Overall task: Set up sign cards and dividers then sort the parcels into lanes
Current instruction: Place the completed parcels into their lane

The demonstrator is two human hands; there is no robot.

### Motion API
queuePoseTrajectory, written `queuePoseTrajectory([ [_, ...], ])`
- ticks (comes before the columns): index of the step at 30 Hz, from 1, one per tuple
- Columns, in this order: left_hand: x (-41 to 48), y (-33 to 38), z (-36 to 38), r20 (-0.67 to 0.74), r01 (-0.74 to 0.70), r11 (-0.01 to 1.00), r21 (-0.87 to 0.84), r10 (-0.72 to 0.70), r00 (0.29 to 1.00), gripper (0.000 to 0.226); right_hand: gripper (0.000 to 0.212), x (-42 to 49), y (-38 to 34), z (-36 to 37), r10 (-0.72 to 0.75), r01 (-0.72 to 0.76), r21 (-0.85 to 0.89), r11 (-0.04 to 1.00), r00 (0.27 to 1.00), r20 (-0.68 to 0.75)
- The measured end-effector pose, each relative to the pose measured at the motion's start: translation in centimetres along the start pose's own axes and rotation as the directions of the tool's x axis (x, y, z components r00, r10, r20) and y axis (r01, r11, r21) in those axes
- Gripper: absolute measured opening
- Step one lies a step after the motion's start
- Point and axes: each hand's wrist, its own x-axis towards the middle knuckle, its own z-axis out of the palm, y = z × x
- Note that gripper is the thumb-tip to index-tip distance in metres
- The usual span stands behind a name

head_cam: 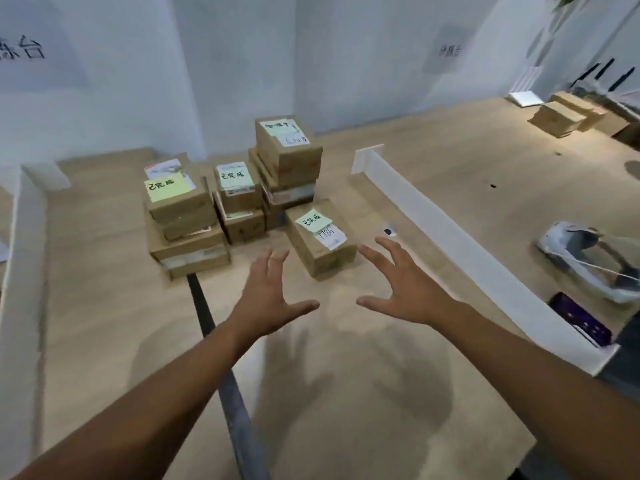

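Observation:
Several cardboard parcels with green sticky notes stand stacked on the wooden table (pixel 104 306): a left stack (pixel 180 216), a middle stack (pixel 239 202) and a tall stack (pixel 287 157). A single parcel (pixel 320 240) with a green note and a white label lies nearest me. My left hand (pixel 270 296) and my right hand (pixel 401 285) hover just short of it, one on each side, fingers spread, holding nothing. A white divider (pixel 450 230) runs diagonally on the right; another white divider (pixel 24 271) stands at the left edge.
A dark seam (pixel 207 320) splits the tabletop. Right of the divider lie a white headset-like device (pixel 588 261) and a dark phone (pixel 578 317). More boxes (pixel 568 116) sit at the far right. White walls with sign cards (pixel 450 50) stand behind.

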Motion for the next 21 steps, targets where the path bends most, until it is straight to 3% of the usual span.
queuePoseTrajectory([
  [11, 19.5, -5.8, 10.2, 0.107, 0.140, 0.982, -0.124, -0.127, 0.986, 0.137, 0.113, 22.4, 12.6, 7.4, -0.004, -0.006, 0.038, 0.999, 0.968, 0.250],
  [15, 21.9, -7.9, 13.1, 0.083, 0.126, 0.987, -0.103, -0.118, 0.990, 0.120, 0.107, 25.5, 15.3, 10.7, -0.032, -0.070, 0.245, 0.967, 0.919, 0.392],
  [21, 21.9, -8.8, 14.0, 0.044, 0.126, 0.982, -0.141, -0.121, 0.992, 0.111, 0.104, 25.0, 15.6, 12.0, -0.051, -0.083, 0.369, 0.926, 0.940, 0.338],
])
